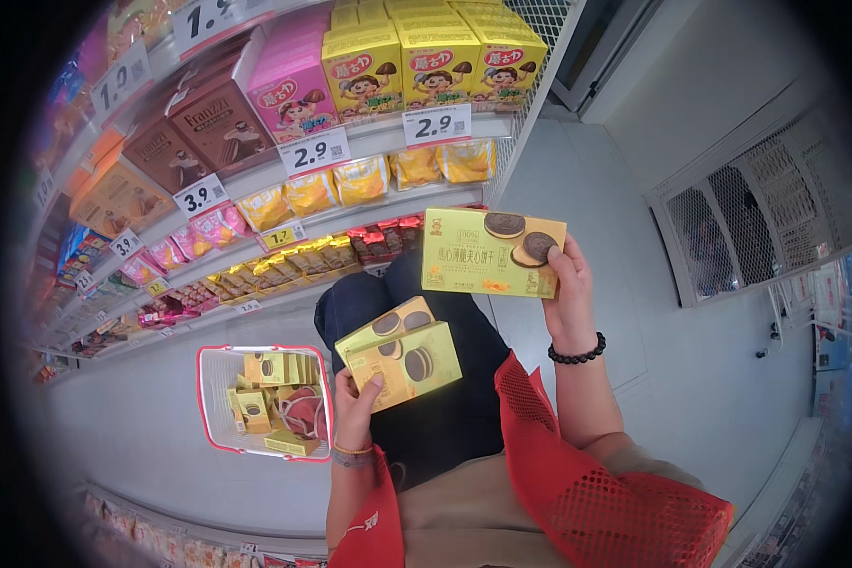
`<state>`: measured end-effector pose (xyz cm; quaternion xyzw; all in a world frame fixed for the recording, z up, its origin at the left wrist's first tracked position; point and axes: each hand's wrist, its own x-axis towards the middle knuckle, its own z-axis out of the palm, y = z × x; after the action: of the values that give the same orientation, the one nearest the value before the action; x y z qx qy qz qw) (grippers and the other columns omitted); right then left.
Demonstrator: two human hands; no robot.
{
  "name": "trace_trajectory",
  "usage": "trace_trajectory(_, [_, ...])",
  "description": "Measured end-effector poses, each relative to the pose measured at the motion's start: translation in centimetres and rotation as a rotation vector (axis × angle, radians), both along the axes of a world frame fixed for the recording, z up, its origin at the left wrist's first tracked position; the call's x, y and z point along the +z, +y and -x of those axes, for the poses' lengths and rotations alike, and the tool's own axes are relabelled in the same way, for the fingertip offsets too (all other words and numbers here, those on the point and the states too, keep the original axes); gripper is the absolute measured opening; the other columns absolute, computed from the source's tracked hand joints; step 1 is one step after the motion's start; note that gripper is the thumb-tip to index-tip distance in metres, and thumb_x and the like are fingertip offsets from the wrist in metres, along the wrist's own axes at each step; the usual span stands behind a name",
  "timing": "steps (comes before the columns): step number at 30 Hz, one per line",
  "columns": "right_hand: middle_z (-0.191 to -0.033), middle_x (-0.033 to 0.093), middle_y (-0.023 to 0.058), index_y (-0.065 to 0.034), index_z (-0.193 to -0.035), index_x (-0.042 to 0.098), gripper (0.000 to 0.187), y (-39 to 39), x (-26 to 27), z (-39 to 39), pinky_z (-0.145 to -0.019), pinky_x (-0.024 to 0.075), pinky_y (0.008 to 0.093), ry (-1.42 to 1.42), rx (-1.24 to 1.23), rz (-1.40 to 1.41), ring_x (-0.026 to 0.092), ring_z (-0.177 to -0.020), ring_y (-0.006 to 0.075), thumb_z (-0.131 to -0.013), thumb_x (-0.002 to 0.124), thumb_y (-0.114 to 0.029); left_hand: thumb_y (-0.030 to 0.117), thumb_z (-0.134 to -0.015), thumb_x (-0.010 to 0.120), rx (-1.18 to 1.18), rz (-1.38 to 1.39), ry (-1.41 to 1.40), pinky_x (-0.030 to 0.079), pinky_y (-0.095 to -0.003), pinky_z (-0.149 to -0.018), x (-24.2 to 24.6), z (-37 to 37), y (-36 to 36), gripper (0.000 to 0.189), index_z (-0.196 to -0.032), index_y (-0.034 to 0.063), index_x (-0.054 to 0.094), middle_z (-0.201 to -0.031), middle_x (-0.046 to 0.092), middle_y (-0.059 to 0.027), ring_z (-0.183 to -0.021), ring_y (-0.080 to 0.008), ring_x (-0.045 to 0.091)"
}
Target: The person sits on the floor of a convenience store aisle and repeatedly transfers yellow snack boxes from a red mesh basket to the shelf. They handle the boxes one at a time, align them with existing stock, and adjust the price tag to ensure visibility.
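Note:
My right hand (570,291) grips one end of a flat yellow-green biscuit box (493,252), its front printed with dark sandwich cookies and facing up at me. Lower and to the left, my left hand (358,412) holds two similar boxes (408,362), one overlapping the other, above my knees. On the floor to the left stands a white shopping basket with a red rim (200,397). Inside it are several more boxes of the same kind (255,408) and a reddish cloth-like item (303,412).
A store shelf unit (369,135) rises ahead and to the left. It carries yellow cartons (437,71), a pink carton (291,92), brown boxes (220,121) and yellow bags (362,179), with price tags along its edges. A mesh-fronted panel (752,192) is at the right. Another shelf (206,529) runs behind the basket.

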<state>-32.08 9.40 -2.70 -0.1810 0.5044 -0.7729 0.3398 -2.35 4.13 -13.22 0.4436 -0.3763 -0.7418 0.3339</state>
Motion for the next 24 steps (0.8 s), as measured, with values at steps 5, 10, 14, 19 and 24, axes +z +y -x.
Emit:
trace_trajectory(5, [-0.117,0.057,0.0074,0.0019,-0.128,0.044,0.038,-0.2,0.5,-0.2,-0.091,0.0434,0.0273,0.003,0.133,0.000,0.054,-0.107,0.0129,-0.092,0.047,-0.011,0.012,-0.085,0.063,0.032,0.007,-0.034,0.044,-0.0270,-0.087,0.9,-0.1,0.3,0.046,-0.121,-0.0019,0.037,-0.112,0.055,-0.0126,-0.100,-0.0156,0.056])
trace_trajectory(10, [-0.116,0.058,0.0076,0.0024,-0.129,0.045,0.040,-0.7,0.9,-0.4,-0.090,0.0442,0.0276,0.107,0.260,-0.027,0.056,-0.105,0.0129,-0.093,0.048,-0.014,0.016,-0.088,0.060,0.031,-0.039,-0.065,0.044,-0.0274,-0.088,1.0,-0.2,0.0,0.048,-0.125,-0.0033,0.037,-0.112,0.056,-0.0134,-0.100,-0.0151,0.056])
trace_trajectory(14, [-0.116,0.058,0.0088,0.0029,-0.128,0.045,0.039,-1.6,0.5,-1.1,-0.090,0.0449,0.0279,0.023,0.344,-0.080,0.057,-0.104,0.0145,-0.092,0.047,-0.012,0.018,-0.089,0.060,0.043,-0.037,-0.066,0.044,-0.0267,-0.086,0.7,-0.5,0.0,0.045,-0.122,-0.0029,0.038,-0.110,0.058,-0.0135,-0.099,-0.0147,0.056])
trace_trajectory(19, [-0.116,0.057,0.0110,0.0036,-0.124,0.044,0.039,-1.3,-1.8,-1.4,-0.090,0.0462,0.0303,-0.219,0.455,-0.089,0.057,-0.105,0.0177,-0.088,0.046,-0.010,0.019,-0.089,0.059,0.037,-0.068,-0.082,0.046,-0.0256,-0.083,0.5,-0.5,-0.2,0.045,-0.121,-0.0028,0.038,-0.108,0.059,-0.0141,-0.095,-0.0146,0.059])
trace_trajectory(24, [-0.115,0.056,0.0117,0.0040,-0.123,0.044,0.037,-0.8,-3.0,-3.5,-0.091,0.0456,0.0300,-0.174,0.458,-0.158,0.056,-0.106,0.0171,-0.088,0.041,-0.008,0.022,-0.089,0.058,0.019,-0.097,-0.085,0.046,-0.0250,-0.083,1.3,-0.5,-0.5,0.051,-0.126,-0.0042,0.035,-0.108,0.059,-0.0146,-0.096,-0.0148,0.058])
